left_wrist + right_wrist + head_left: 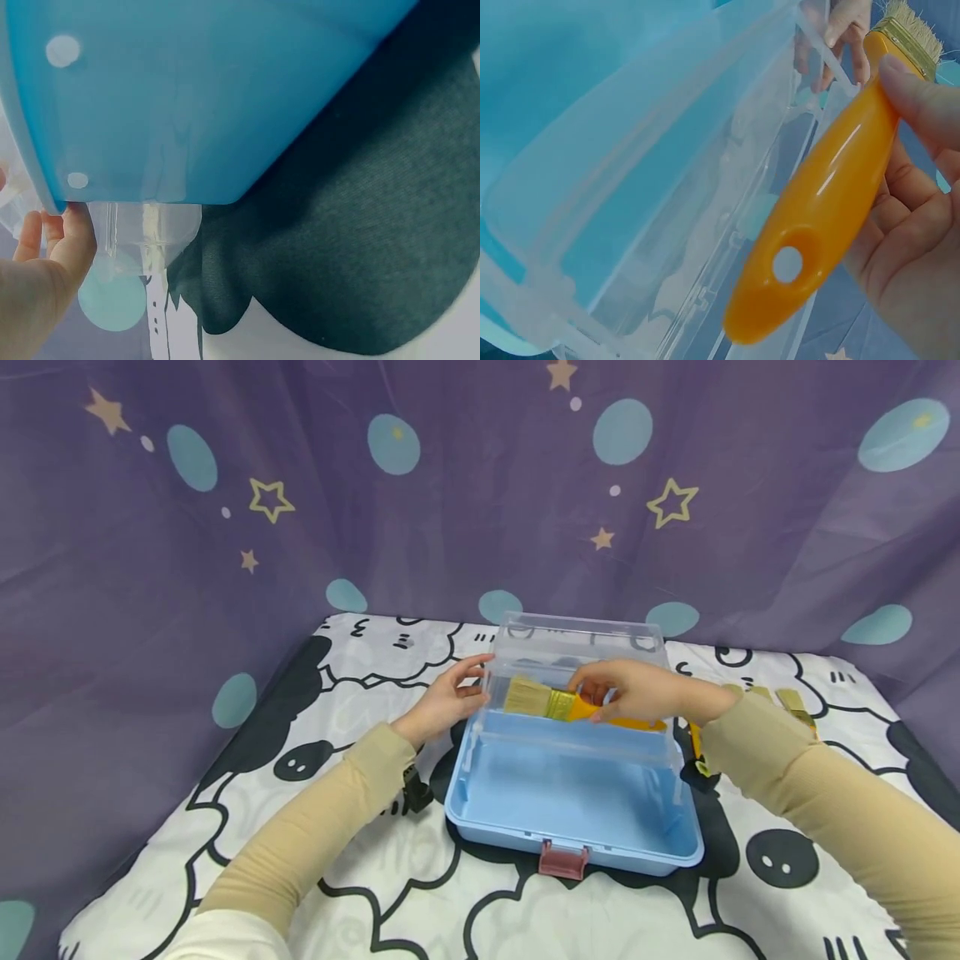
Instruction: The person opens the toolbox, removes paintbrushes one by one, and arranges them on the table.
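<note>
My right hand point(626, 689) pinches a paintbrush point(817, 202) with a glossy orange handle and pale bristles. The brush lies sideways, bristles to the left, over the rear of an open light-blue plastic box point(562, 852); its handle has a round hole near the end. At the left side of the box's raised clear lid point(581, 625), my left hand point(447, 697) holds the edge between thumb and fingers. In the left wrist view, those fingers point(79, 240) show beside the box's rim. A clear inner tray overlaps the back of the box.
More brushes point(791, 702) lie to the right of the box, partly hidden behind my right forearm. A pink latch point(562, 860) hangs at the box's front. Underneath spreads a white cloth point(390, 877) with black cartoon drawings; a purple curtain point(480, 527) rises behind.
</note>
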Tool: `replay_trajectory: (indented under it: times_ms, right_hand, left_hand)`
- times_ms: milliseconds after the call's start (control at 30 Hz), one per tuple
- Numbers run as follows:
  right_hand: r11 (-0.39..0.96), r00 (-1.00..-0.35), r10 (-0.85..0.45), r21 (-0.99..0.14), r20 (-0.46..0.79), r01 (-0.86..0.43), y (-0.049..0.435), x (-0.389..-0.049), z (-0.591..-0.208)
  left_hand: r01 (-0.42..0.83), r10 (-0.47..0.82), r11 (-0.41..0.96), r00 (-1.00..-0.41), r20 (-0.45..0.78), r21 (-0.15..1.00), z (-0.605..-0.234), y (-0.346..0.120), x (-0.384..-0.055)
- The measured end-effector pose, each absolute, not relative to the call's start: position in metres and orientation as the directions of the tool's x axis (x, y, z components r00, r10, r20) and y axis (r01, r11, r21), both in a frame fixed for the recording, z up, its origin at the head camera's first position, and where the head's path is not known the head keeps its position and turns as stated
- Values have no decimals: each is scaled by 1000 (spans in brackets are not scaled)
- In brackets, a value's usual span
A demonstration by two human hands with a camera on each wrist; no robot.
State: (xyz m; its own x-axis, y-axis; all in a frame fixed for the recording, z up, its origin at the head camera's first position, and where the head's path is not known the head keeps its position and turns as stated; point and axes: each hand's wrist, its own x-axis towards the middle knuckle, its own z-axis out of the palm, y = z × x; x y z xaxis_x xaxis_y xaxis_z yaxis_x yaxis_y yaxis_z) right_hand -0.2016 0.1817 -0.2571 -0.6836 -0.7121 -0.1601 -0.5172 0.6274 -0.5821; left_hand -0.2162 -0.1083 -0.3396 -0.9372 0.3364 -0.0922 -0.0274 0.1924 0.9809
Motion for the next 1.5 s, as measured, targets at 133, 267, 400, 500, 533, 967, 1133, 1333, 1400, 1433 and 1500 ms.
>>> replay_trajectory:
  times_ms: [133, 267, 400, 500, 533, 967, 1133, 1333, 1400, 1433, 1500]
  right_hand:
    - [611, -692, -708, -612, -140, -502, 186, -200, -256]
    - [600, -706, -697, -642, -127, -477, 190, -198, -256]
    - [588, -718, -685, -677, -125, -443, 193, -196, -258]
    - [584, -724, -678, -691, -126, -426, 195, -195, -260]
    - [584, -727, -675, -694, -126, -422, 195, -194, -261]
    - [614, -765, -629, -692, -139, -379, 199, -190, -267]
    - [613, -778, -614, -702, -133, -363, 201, -187, -267]
    - [581, -794, -598, -741, -107, -337, 205, -185, -268]
    - [577, -806, -582, -754, -110, -314, 206, -184, -269]
    - [577, -811, -575, -758, -112, -304, 207, -184, -269]
    - [574, -818, -564, -766, -114, -289, 208, -182, -268]
  left_hand:
    - [-24, 331, 194, -939, -88, 981, -340, -108, -215]
    - [-21, 335, 185, -938, -83, 983, -340, -108, -215]
    - [-21, 333, 172, -940, -78, 985, -340, -107, -216]
    - [-25, 332, 170, -940, -81, 985, -341, -108, -215]
    - [-29, 332, 171, -939, -85, 985, -341, -108, -215]
    - [-15, 348, 177, -934, -77, 984, -341, -110, -216]
    - [-10, 361, 163, -930, -69, 987, -341, -109, -217]
    - [-6, 360, 163, -931, -65, 987, -342, -110, -218]
    - [-7, 361, 164, -930, -67, 986, -342, -110, -219]
    - [-6, 362, 163, -930, -66, 987, -342, -110, -219]
    - [-6, 363, 157, -930, -63, 988, -342, -111, -219]
